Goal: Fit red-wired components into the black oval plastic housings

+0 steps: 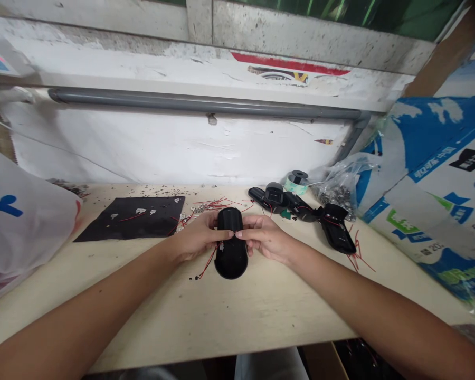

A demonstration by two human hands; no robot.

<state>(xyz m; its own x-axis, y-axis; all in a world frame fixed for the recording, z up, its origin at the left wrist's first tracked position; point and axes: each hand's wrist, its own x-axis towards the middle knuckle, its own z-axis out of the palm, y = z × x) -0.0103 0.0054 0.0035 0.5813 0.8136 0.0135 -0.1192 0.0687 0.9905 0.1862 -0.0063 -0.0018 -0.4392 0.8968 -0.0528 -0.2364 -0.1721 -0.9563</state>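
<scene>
A black, elongated plastic casing with rounded ends (231, 259) is held just above the middle of the table. My left hand (201, 235) grips it from the left, thumb laid across its face. From the right, my right hand (266, 237) holds it the same way, and the two thumb tips nearly meet at its centre. Thin red and black wires (208, 264) hang from its left side, ending in small dark tips. My fingers behind the casing are partly hidden.
A black mat (130, 219) with small white parts lies left, loose red wires (217, 205) beyond my hands. Several similar black casings (336, 229) sit right, near a tape roll (296, 183) and a clear bag (338, 192). A blue-white carton (431, 184) and white bag (24, 211) flank the table.
</scene>
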